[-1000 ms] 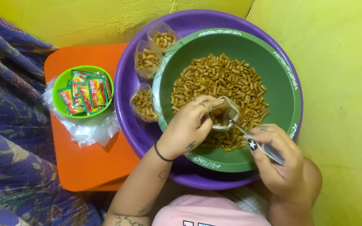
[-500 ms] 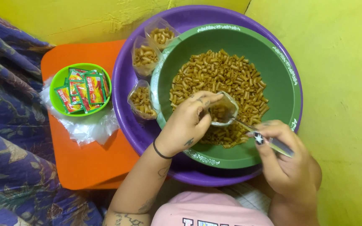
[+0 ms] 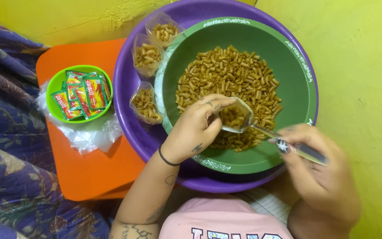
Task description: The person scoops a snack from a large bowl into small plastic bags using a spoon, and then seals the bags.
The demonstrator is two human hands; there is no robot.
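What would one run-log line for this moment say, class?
left hand: holds small clear bag open | right hand: holds spoon at bag | beneath: green bowl of macaroni

Spoon (image 3: pixel 284 139) now tips lower into small clear bag (image 3: pixel 235 117) | left hand (image 3: pixel 197 128) has closed tighter on it | bag looks fuller with macaroni

The green bowl (image 3: pixel 297 66) sits inside the purple basin (image 3: pixel 127 88), leaving only a narrow gap on the left, and three filled clear bags (image 3: pixel 147 55) crowd that gap. Macaroni (image 3: pixel 231 71) covers the bowl's middle; its far and right inner walls are bare. On the orange stool (image 3: pixel 89 172), the near part lies open beyond the small green bowl of sachets (image 3: pixel 81 95) and loose plastic (image 3: pixel 89 137).
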